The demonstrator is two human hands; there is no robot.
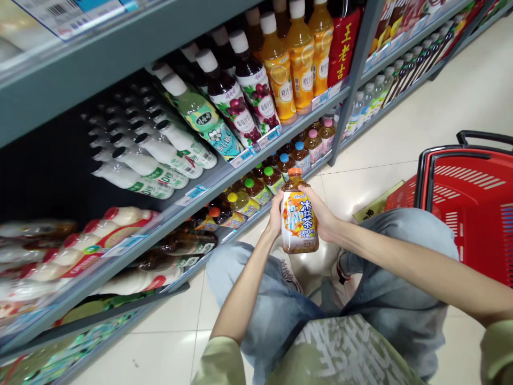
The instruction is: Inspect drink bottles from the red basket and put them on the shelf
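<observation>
Between my two hands is an iced tea bottle [300, 216] with an orange cap, brown liquid and a printed label turned up toward me. My left hand [274, 216] is closed on its left side. My right hand [320, 214] grips the right side, with the thumb near the shoulder of the bottle. Most fingers of both hands are hidden behind the bottle. It is held upright above the floor, in front of my bent knees. Just beyond it, on the bottom shelf, stand similar bottles [256, 190] with green, yellow, blue and pink caps.
A grey shelf unit [224, 187] runs along my left, carrying grape juice bottles [236, 107], orange juice bottles [280, 75] and white milk drink bottles [160, 155]. A red shopping basket [473, 214] with a black handle stands on the tiled floor to my right.
</observation>
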